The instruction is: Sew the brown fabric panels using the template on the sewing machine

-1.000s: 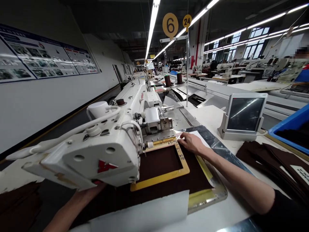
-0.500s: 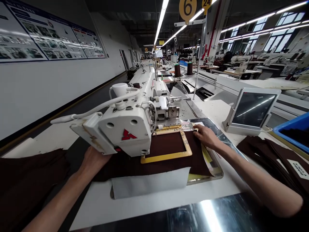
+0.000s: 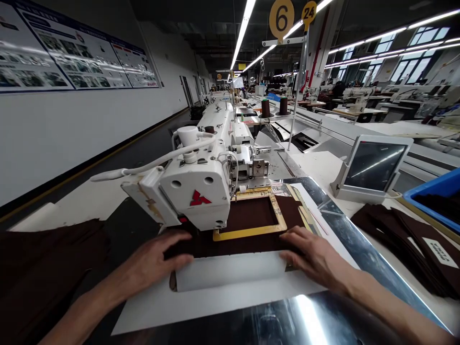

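A dark brown fabric piece (image 3: pixel 247 214) lies under the yellow rectangular clamp frame (image 3: pixel 250 234) of a white sewing machine (image 3: pixel 194 184). My left hand (image 3: pixel 158 258) is at the fabric's near left edge, left of the machine head, thumb and fingers apart. At the near right corner, my right hand (image 3: pixel 311 251) lies with its fingertips on the fabric beside the frame's corner, fingers spread. A white sheet (image 3: pixel 230 270) shows below the fabric's near edge. The needle area is hidden behind the machine head.
Brown fabric (image 3: pixel 46 268) is heaped at the left. A stack of labelled brown pieces (image 3: pixel 406 244) lies at the right, near a blue bin (image 3: pixel 438 191). A screen on a stand (image 3: pixel 373 165) stands behind it. Thread cones (image 3: pixel 265 109) are farther back.
My left hand has come out from behind the machine head to the fabric's near edge. My right hand has moved nearer, from the fabric's far right side to its near right corner.
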A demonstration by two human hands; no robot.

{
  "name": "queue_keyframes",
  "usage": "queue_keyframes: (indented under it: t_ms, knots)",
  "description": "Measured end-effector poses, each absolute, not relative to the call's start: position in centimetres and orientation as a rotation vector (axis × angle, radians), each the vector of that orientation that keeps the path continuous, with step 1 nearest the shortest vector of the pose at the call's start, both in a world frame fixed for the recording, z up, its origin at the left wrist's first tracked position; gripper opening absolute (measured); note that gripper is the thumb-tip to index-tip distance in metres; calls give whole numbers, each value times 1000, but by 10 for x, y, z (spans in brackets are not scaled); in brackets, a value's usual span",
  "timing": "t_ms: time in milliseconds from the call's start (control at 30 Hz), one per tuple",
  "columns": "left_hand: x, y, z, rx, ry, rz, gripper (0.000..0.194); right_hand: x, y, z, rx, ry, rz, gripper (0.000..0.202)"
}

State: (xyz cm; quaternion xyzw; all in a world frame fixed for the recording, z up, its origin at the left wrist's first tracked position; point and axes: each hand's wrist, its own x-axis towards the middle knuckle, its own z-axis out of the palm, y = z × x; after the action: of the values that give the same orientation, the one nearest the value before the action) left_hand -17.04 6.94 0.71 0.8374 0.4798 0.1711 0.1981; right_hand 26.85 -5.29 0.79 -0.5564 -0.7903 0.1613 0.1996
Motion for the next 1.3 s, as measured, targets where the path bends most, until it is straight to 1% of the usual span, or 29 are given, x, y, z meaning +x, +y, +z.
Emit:
queue_keyframes:
  t_ms: [33, 67, 100, 133, 167, 233, 300, 367, 400, 467, 500, 567, 633, 700, 833, 1033, 1100, 1200, 1233, 1300]
  knots:
    - [-166, 59, 8, 2404, 1278, 345, 40, 263, -57, 4, -1519, -2264, 476, 39]
    - [-161, 51, 9, 2466, 1212, 227, 31, 259, -57, 1, -1505, -2311, 472, 36]
    - [-154, 45, 11, 2522, 1156, 151, 25, 255, -55, -1, -1493, -2348, 465, 29]
    - [-148, 42, 13, 2566, 1118, 143, 26, 253, -51, -2, -1476, -2373, 464, 21]
    - [-143, 42, 16, 2602, 1098, 166, 30, 251, -46, -1, -1455, -2382, 471, 19]
    - [-136, 46, 22, 2646, 1111, 268, 35, 249, -36, 3, -1414, -2363, 490, 21]
    - [-135, 53, 26, 2655, 1164, 365, 35, 249, -30, 7, -1391, -2327, 493, 20]
    - [-138, 56, 29, 2617, 1210, 390, 32, 249, -27, 9, -1393, -2294, 494, 22]
    - [-140, 56, 29, 2579, 1229, 374, 29, 249, -27, 8, -1396, -2289, 500, 23]
    - [-143, 51, 29, 2497, 1256, 277, 36, 250, -28, 4, -1398, -2295, 524, 20]
    - [-144, 47, 28, 2470, 1258, 204, 36, 250, -29, 2, -1398, -2303, 537, 17]
    - [-143, 39, 28, 2474, 1219, 68, 23, 251, -31, 1, -1391, -2327, 562, 16]
    - [-141, 33, 29, 2523, 1148, 31, 32, 251, -31, 2, -1376, -2344, 583, 15]
    - [-137, 33, 31, 2604, 1092, 105, 35, 249, -30, 4, -1349, -2350, 598, 21]
    - [-133, 46, 36, 2840, 1041, 374, 30, 246, -21, 10, -1319, -2321, 577, 25]
    - [-135, 49, 31, 2944, 1073, 619, 22, 260, -13, 19, -1412, -2204, 353, 34]
    - [-141, 36, 22, 2975, 980, 645, 18, 267, -25, 17, -1358, -2281, 302, 34]
    - [-156, 15, 6, 2956, 846, 508, 10, 275, -53, 8, -1217, -2469, 304, 31]
    - [-161, 10, 0, 2917, 853, 455, 15, 276, -62, 3, -1212, -2492, 320, 31]
    - [-169, 6, -10, 2800, 952, 414, 31, 276, -77, -10, -1291, -2466, 350, 40]
